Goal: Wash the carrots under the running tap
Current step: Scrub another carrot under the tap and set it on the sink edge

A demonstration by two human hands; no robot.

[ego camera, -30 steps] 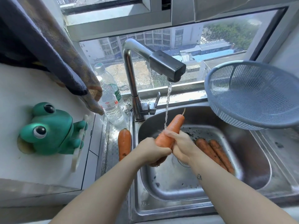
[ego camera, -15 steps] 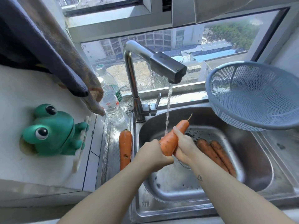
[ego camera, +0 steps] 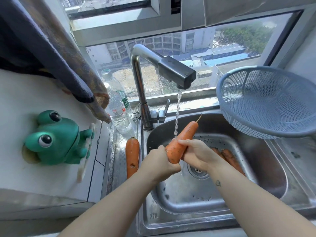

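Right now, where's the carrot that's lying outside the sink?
Head view: the loose carrot lies on the steel ledge left of the sink, just in front of the water bottles, right of the green frog.

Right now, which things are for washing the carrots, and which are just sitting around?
For the job: held carrot, gripped by left hand and right hand; tap; running water; sink; two carrots in the sink; carrot beside the sink.
Just sitting around: frog toy; two bottles; blue colander; hanging cloth.
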